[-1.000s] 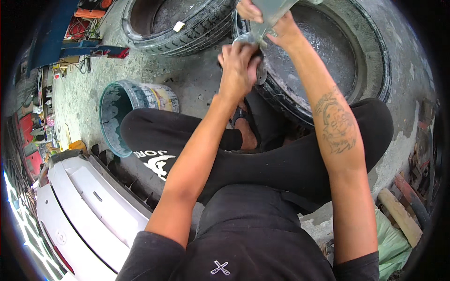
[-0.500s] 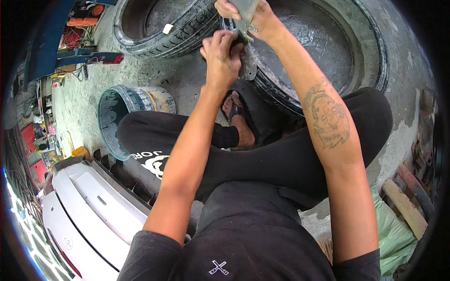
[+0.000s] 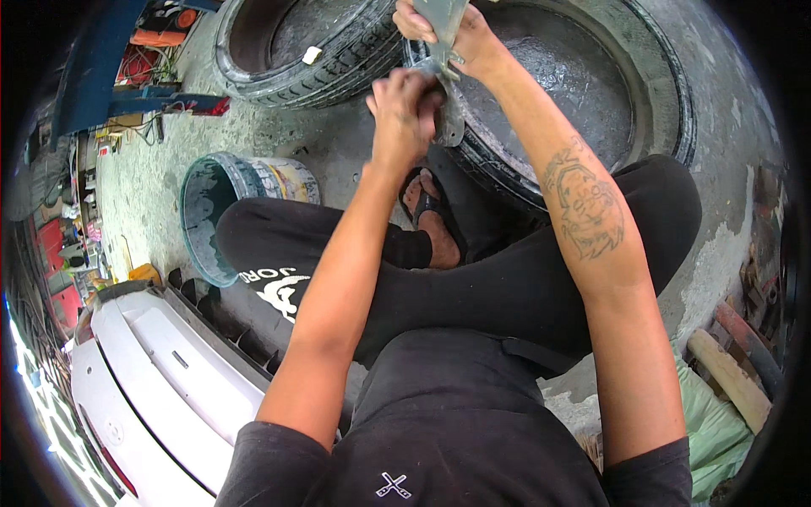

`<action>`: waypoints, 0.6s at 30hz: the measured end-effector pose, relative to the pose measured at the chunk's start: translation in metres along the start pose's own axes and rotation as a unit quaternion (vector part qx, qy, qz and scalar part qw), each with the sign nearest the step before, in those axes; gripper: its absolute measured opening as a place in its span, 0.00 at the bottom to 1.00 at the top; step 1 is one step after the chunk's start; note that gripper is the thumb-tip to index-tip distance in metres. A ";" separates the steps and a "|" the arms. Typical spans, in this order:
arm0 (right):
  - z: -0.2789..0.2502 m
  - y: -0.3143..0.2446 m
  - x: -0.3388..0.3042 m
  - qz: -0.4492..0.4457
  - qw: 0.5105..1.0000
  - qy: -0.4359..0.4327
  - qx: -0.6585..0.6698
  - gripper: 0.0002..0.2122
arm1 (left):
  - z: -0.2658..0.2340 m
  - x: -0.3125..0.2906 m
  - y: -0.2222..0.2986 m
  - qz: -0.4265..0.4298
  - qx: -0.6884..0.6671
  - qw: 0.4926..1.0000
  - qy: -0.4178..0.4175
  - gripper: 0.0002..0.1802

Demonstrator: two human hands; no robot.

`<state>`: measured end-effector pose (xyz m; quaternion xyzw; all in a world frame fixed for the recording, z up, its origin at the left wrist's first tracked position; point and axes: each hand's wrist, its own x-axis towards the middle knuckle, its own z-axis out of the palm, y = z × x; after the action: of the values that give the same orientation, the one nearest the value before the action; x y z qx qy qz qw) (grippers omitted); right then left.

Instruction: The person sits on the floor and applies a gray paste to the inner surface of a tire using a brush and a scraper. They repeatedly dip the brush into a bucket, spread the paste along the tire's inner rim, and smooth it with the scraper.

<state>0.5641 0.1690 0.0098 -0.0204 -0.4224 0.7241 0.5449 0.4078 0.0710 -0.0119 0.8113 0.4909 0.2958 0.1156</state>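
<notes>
A grey, flat-sided metal piece (image 3: pixel 438 19) with a narrow waist and a flared lower end is held above the near rim of a tire (image 3: pixel 498 156). My right hand (image 3: pixel 475 42) is closed around its upper part, fingers on the left side and palm on the right. My left hand (image 3: pixel 400 118) is at the flared lower end, its fingers curled and smeared by motion. Something dark shows under those fingers against the metal; its kind cannot be made out. The top of the piece runs out of the picture.
A second tire (image 3: pixel 338 72) lies at the far left with a small white block (image 3: pixel 312 55) on it. Left of my knee is a paint-stained bucket (image 3: pixel 224 211). A white car panel (image 3: pixel 160 355) is at lower left, a green plastic sack (image 3: pixel 710 422) at lower right.
My left hand has shifted slightly against the lower part of the metal piece, its fingers now more blurred. My right hand keeps its hold. The whole view has moved a little.
</notes>
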 end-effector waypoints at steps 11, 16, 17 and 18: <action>0.009 0.004 0.006 0.002 0.992 0.103 0.069 0.28 | 0.009 -0.027 0.015 -0.002 -0.003 1.000 0.014 0.19; 0.033 -0.007 0.022 0.131 0.944 0.226 -0.200 0.23 | 0.004 -0.007 0.004 0.031 -0.009 0.999 -0.007 0.18; 0.033 -0.007 0.020 0.101 0.959 0.206 -0.166 0.25 | 0.006 -0.011 0.006 0.030 -0.009 0.999 -0.010 0.18; 0.036 -0.005 0.017 0.102 0.959 0.208 -0.164 0.25 | 0.009 -0.018 0.010 0.006 -0.009 1.000 0.010 0.18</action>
<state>0.5433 0.1618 0.0438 -0.3026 -0.4082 0.6763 0.5333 0.4141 0.0518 -0.0212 0.8102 0.4847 0.3087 0.1159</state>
